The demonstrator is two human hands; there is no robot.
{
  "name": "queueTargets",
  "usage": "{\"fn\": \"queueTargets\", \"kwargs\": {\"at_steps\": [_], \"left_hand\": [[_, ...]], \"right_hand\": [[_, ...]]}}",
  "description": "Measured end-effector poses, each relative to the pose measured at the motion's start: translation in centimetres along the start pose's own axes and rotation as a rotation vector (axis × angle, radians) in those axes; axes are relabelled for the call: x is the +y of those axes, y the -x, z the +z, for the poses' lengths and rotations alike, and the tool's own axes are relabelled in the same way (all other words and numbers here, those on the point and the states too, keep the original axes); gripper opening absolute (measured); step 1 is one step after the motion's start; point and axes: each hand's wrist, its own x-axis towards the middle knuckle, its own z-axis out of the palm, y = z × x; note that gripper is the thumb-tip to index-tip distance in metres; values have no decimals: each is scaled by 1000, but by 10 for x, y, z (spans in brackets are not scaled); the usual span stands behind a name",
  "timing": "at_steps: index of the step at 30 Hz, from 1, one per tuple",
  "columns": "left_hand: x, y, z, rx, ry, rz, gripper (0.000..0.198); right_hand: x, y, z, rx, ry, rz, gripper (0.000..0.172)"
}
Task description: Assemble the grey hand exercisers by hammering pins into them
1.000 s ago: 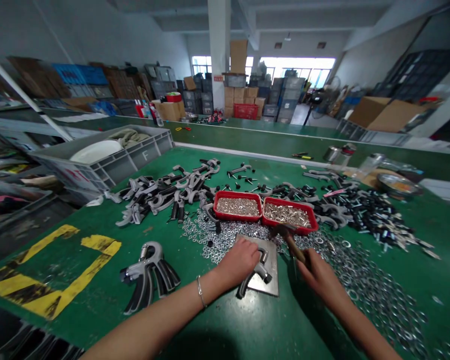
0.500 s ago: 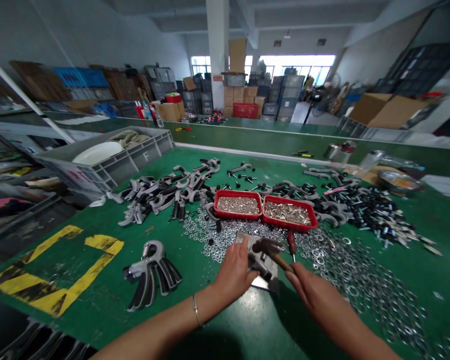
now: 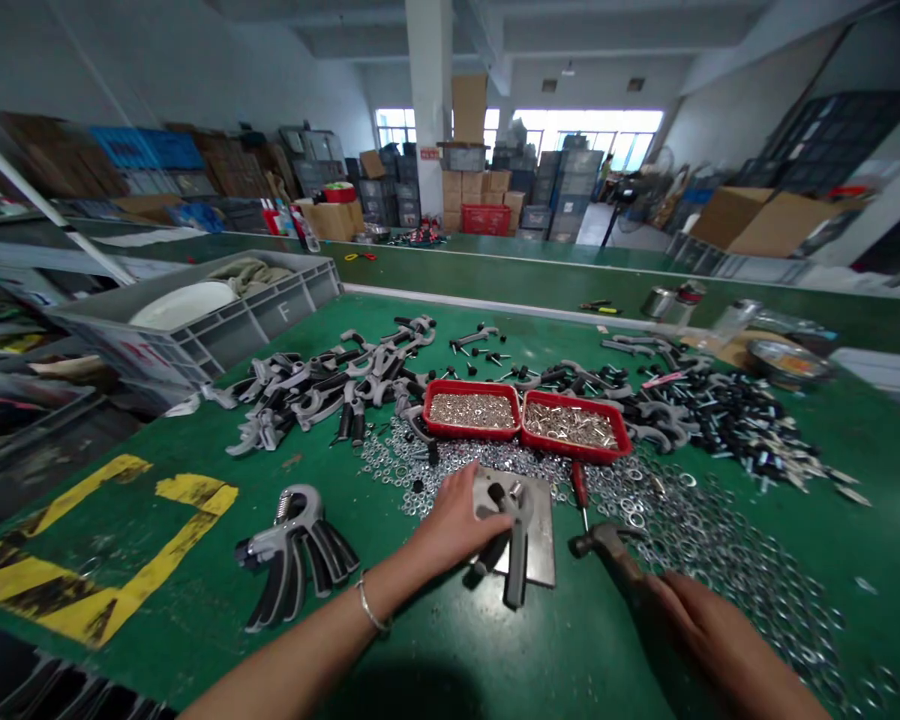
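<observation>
My left hand (image 3: pixel 461 522) grips a grey hand-grip exerciser frame (image 3: pixel 514 535) lying on a steel plate (image 3: pixel 536 530), with its handle pointing toward me. My right hand (image 3: pixel 694 625) is shut around the wooden handle of a small hammer (image 3: pixel 604 543), whose head rests just right of the plate. A red-handled screwdriver (image 3: pixel 581 490) lies beyond the hammer among loose steel washers (image 3: pixel 690 545). A finished spring hand grip (image 3: pixel 292 555) sits to the left of my left hand.
Two red trays (image 3: pixel 471 410) (image 3: pixel 576 425) of small metal parts stand beyond the plate. Heaps of grey grip parts (image 3: pixel 322 390) and black handles (image 3: pixel 727 430) cover the green bench. A grey bin (image 3: pixel 195 320) stands at the left edge.
The hammer has moved right and toward me, off the plate. The grey frame has been turned so its handle points toward me, and my left hand has shifted onto it.
</observation>
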Motion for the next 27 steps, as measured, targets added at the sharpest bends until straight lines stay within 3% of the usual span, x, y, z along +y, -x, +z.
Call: {"fn": "queueTargets", "kwargs": {"at_steps": [3, 5, 9, 14, 17, 21, 24, 27], "left_hand": [[-12, 5, -2, 86, -195, 136, 51], [-17, 11, -3, 54, -222, 221, 37], [-19, 17, -6, 30, -224, 239, 44], [-19, 14, -5, 0, -170, 204, 43], [-19, 15, -2, -19, -134, 209, 44], [-16, 15, -1, -24, -133, 180, 42], [-14, 15, -2, -31, -133, 170, 42], [-15, 14, -1, -41, -135, 166, 44]], "right_hand": [[-17, -38, -6, 197, 306, -238, 39], [-42, -68, 1, 211, 404, -195, 34], [-74, -113, 23, 241, 440, -61, 31], [-73, -117, 14, 236, 375, -39, 21], [-89, -97, 9, 197, 92, -123, 22], [-126, -77, 41, 121, -659, -234, 32], [-140, -79, 74, 112, -750, -237, 35], [-138, -88, 90, 131, -761, -218, 37]]}}
